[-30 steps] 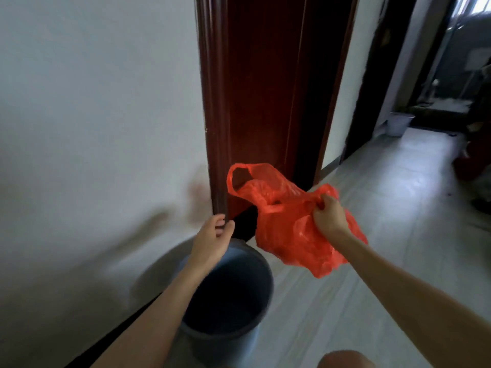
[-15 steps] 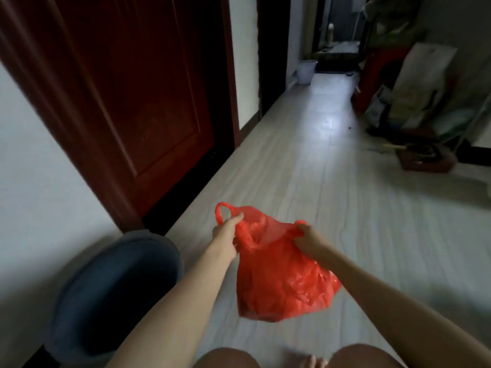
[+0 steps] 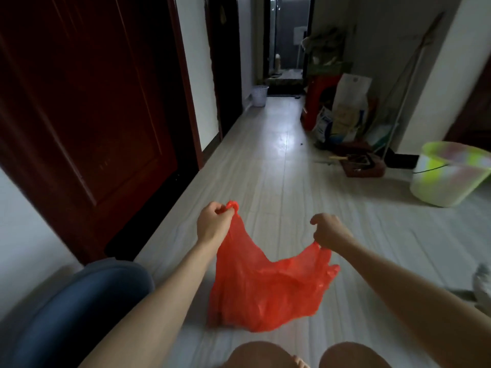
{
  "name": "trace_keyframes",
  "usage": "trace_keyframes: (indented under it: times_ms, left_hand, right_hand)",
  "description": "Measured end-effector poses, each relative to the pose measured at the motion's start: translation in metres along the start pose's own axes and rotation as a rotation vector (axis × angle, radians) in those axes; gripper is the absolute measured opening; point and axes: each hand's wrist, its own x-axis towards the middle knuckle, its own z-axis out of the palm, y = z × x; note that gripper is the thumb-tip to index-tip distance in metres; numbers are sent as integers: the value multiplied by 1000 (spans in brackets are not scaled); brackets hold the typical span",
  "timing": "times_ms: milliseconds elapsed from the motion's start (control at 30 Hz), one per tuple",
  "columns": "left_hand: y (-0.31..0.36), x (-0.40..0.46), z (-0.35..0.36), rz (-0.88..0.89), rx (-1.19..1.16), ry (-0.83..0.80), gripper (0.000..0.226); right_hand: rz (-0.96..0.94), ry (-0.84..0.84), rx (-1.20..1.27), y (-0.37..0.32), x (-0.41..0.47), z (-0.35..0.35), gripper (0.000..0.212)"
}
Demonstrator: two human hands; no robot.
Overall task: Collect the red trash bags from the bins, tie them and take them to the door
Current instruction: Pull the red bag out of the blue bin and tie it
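A red trash bag [image 3: 263,290] hangs in front of me, its bottom down by the pale floor. My left hand [image 3: 214,223] grips one handle at the upper left. My right hand [image 3: 329,231] pinches the other handle at the right. The two handles are pulled apart, so the bag's mouth is stretched wide between my hands. A dark blue-grey bin [image 3: 79,309] stands at my lower left against the wall, with no bag visible in it.
A dark red door [image 3: 87,107] fills the left side. A white basket bin [image 3: 259,95] stands far down the hallway. Bags, a red stool and poles [image 3: 342,112] clutter the right wall. A green-and-white bucket [image 3: 449,173] sits at the right. My knees show at the bottom.
My view turned from the door frame to the hallway. My left hand took hold of the bag's handle, and both hands pulled the handles apart while the bag sank toward the floor.
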Motion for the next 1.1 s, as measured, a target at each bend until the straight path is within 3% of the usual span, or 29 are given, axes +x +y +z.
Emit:
trace_keyframes:
  times_ms: [100, 167, 333, 433, 600, 633, 800, 900, 1000, 1100]
  left_hand:
    - [11, 2, -3, -77, -88, -45, 28]
    - [14, 2, -4, -151, -204, -74, 25]
    - [6, 1, -8, -127, -363, -49, 18]
    - [-12, -4, -3, -92, -393, -89, 18]
    - [-44, -15, 14, -43, -406, -212, 9]
    - [-51, -19, 17, -27, -378, -251, 15]
    - [-88, -30, 27, 63, -34, -561, 101]
    - [-107, -28, 34, 127, 204, -746, 128]
    - [-126, -23, 48, 159, 379, -775, 129]
    - [-138, -7, 66, 114, 289, -741, 117]
  right_hand:
    - [-80, 112, -137, 7, -6, -22, 39]
    - [-66, 161, -55, 9, -4, -34, 40]
    - [18, 287, 776, 15, 4, -53, 49]
    - [-43, 309, 973, 30, 0, -42, 56]
    - [-172, 252, 857, 68, -14, 0, 79]
    - [-182, 259, 824, 76, -21, 8, 88]
    - [-166, 241, 703, 116, -41, 31, 128]
    - [-101, 71, 650, 137, -43, 47, 136]
    - [-72, -102, 511, 151, -40, 69, 137]
    - [-81, -165, 491, 150, -27, 89, 138]
